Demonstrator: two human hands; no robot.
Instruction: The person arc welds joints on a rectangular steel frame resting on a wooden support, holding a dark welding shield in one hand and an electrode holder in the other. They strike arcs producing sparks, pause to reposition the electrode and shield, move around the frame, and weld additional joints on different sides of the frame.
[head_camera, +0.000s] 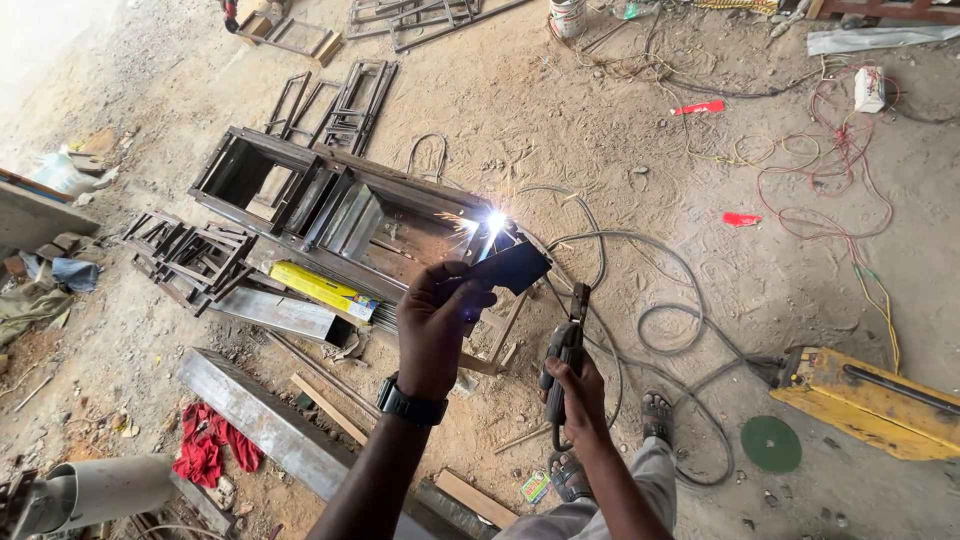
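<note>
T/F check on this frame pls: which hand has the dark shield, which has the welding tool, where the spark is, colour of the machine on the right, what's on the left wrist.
1. The left hand holds a dark filter plate up toward the spark. True.
2. The right hand is empty. False: it grips the electrode holder, with a cable trailing from it.
3. The bright spark sits on the metal frame lying on the sandy ground. True.
4. The machine at the right edge is blue. False: the machine is yellow, with a green disc beside it.
5. A dark wristwatch is on the left wrist. True.
</note>
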